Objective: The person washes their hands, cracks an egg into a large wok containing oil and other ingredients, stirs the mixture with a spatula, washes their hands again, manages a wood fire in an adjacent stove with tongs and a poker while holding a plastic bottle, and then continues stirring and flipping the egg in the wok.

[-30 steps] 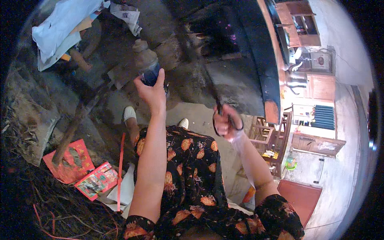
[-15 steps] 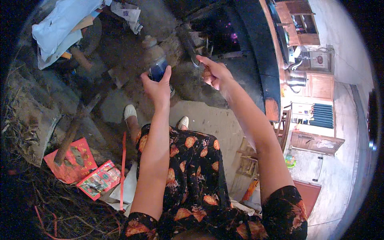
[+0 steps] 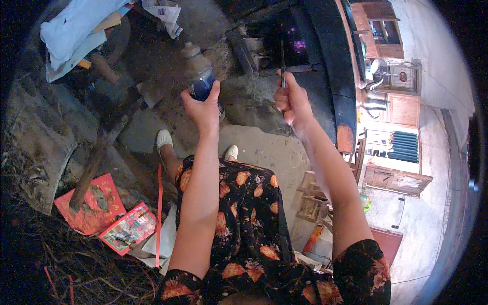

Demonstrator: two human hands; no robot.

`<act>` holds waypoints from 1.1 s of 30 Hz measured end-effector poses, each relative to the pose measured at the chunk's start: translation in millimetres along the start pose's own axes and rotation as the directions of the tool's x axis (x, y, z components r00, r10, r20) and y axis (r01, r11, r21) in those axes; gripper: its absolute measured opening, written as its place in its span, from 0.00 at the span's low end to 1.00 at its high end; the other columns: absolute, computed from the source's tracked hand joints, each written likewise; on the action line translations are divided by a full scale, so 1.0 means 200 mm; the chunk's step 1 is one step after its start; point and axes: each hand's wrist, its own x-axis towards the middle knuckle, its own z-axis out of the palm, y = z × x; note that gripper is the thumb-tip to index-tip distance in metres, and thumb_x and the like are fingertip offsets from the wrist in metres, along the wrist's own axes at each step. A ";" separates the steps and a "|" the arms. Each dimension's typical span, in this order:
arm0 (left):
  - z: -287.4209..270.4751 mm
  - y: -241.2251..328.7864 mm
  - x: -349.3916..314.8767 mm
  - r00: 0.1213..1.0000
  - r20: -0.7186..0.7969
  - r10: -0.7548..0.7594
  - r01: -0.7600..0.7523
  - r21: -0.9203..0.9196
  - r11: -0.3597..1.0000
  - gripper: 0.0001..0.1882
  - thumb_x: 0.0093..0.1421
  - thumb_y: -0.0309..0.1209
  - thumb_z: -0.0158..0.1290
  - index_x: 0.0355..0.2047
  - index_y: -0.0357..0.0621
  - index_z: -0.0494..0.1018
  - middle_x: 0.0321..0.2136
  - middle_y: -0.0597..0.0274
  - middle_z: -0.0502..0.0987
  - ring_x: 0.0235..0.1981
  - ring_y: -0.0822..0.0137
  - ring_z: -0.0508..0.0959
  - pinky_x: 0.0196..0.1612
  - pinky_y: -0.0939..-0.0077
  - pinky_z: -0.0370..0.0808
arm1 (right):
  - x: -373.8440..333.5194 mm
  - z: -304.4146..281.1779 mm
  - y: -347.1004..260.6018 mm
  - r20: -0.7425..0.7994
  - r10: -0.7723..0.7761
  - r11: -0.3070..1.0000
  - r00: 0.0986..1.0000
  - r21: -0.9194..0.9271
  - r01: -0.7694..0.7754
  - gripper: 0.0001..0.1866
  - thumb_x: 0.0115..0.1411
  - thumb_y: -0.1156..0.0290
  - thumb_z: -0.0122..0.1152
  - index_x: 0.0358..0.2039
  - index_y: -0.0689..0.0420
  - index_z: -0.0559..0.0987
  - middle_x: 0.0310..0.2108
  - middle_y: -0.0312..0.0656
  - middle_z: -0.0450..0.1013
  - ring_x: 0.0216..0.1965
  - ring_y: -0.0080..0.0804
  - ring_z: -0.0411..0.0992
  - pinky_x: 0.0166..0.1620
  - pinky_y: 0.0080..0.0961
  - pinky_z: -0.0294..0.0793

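My left hand [image 3: 204, 113] is wrapped round a clear plastic bottle [image 3: 197, 66] with a blue label, its neck pointing away from me. To its right, my right hand [image 3: 294, 101] is closed round a thin dark rod [image 3: 283, 53], perhaps a poker. The rod points away from me across the dark opening of a stove [image 3: 330, 66], where a purple-pink glow [image 3: 299, 47] shows. Whether its tip touches anything inside is too dark to tell.
Sticks [image 3: 96, 259] and red printed cardboard [image 3: 94, 203] lie at the lower left. A pale bag [image 3: 76, 33] and crumpled paper [image 3: 163, 15] are at the far left. A metal kettle [image 3: 375, 101] stands right of the stove. A wooden chair [image 3: 311, 203] is near my right arm.
My right hand has moved right and turned, swinging the rod to point across the stove opening. My left hand keeps the bottle in nearly the same place.
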 end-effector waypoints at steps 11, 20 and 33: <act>0.01 0.01 -0.01 1.000 -0.003 -0.004 0.004 0.014 1.000 0.32 0.43 0.36 0.70 0.43 0.37 0.66 0.37 0.60 0.74 0.35 0.68 0.73 0.40 0.74 0.70 | 0.53 0.01 -0.05 -0.080 0.020 0.935 0.997 -0.352 -0.047 0.17 0.53 0.61 0.63 0.18 0.56 0.66 0.10 0.32 0.57 0.08 0.21 0.53 0.10 0.21 0.48; 0.02 0.03 -0.03 1.000 0.006 -0.002 0.002 0.011 1.000 0.31 0.42 0.36 0.70 0.42 0.38 0.66 0.37 0.60 0.73 0.36 0.67 0.72 0.42 0.73 0.70 | 0.20 -0.09 0.01 -0.018 0.030 0.970 0.999 -0.240 -0.033 0.15 0.62 0.57 0.54 0.30 0.57 0.72 0.14 0.28 0.55 0.11 0.16 0.50 0.13 0.15 0.46; 0.03 0.01 -0.04 1.000 0.016 -0.006 0.005 0.102 0.995 0.31 0.41 0.38 0.70 0.40 0.38 0.66 0.35 0.59 0.73 0.34 0.67 0.73 0.40 0.73 0.70 | 0.51 -0.12 -0.11 -0.017 0.028 0.955 0.999 -0.294 -0.032 0.14 0.61 0.56 0.54 0.37 0.54 0.74 0.14 0.26 0.51 0.12 0.16 0.49 0.13 0.14 0.46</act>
